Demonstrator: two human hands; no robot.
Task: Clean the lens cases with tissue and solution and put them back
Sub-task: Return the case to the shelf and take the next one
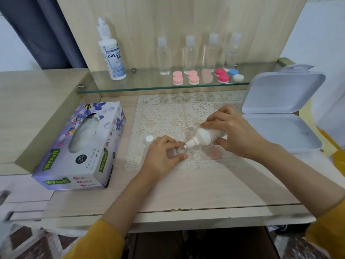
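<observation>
Case: left hand pinches; right hand tilts bottle.

Pale wood-grain surface, its front edge chipped near the middle. A tall back panel in the same light wood rises off the far edge. A glass shelf runs across it just above the surface, held by small metal clips at the left end. A cream lace mat lies mid-surface, reaching toward the far edge. An adjoining unit w/ matching finish butts against the left edge. Dark blue-grey curtain hangs at far left, plain white wall at far right. Brown & white patterned floor covering shows below the near-left corner, blurred. Light is soft & even.
</observation>
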